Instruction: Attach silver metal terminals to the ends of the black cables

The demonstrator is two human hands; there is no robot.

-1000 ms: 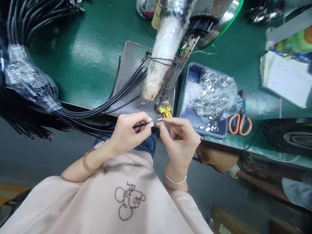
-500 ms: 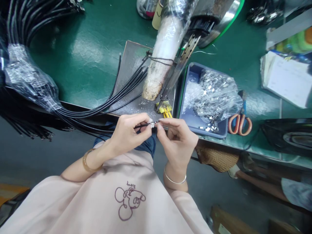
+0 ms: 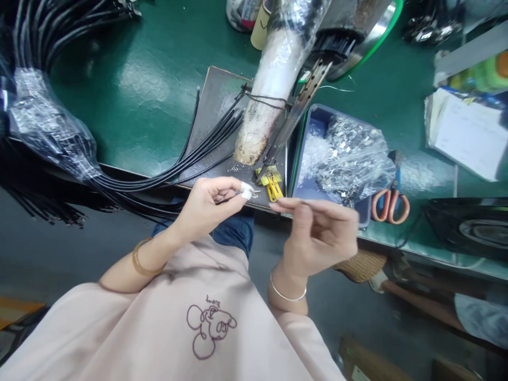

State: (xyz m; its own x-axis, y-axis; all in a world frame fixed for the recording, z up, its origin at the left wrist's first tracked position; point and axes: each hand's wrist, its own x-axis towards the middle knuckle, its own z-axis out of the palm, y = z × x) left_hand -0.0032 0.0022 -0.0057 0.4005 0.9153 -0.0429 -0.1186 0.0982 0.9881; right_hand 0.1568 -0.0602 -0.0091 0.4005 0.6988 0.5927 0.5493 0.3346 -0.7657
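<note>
My left hand (image 3: 212, 206) pinches the end of a thin black cable between thumb and forefinger, both with white wraps on their tips. The cable's bare metal tip (image 3: 256, 191) pokes out past the fingers. My right hand (image 3: 321, 230) is apart from it, partly blurred, its forefinger stretched out to the left; I make out nothing held in it. Just above that fingertip lies a small yellow tool (image 3: 273, 186) on the grey board (image 3: 216, 90). More black cables (image 3: 159, 182) run from a plastic-wrapped bundle at the left across the board.
A white plastic-wrapped tube (image 3: 264, 90) and a slotted metal strip (image 3: 304, 98) stand over the board. Beside them sits a blue tray (image 3: 307, 185) with bagged small metal pieces. Orange-handled scissors (image 3: 391, 206) lie to its right, and papers (image 3: 470, 132) farther back.
My right hand has left the cable tip and moved right toward the blue tray, its forefinger straightening. My left hand stays nearly in place, still pinching the cable.
</note>
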